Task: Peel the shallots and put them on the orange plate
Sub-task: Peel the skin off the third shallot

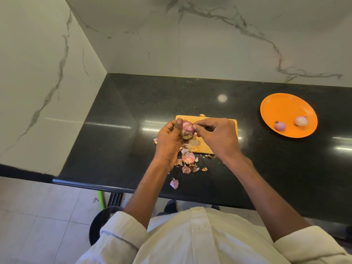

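Observation:
My left hand (pixel 169 141) grips a partly peeled pink shallot (pixel 187 131) above the left end of a wooden cutting board (pixel 207 147). My right hand (pixel 215 136) pinches a strip of skin at the shallot's top. An orange plate (pixel 285 109) lies at the right on the black counter. On the plate rest two peeled shallots, a pink one (pixel 280 126) and a paler one (pixel 301 121).
Loose shallot skins (pixel 188 161) are scattered by the board's near left corner, with one piece (pixel 174 183) close to the counter's front edge (pixel 91 184). Marble walls close the back and left. A black stool (pixel 99 223) and a green stick (pixel 102 200) stand on the floor.

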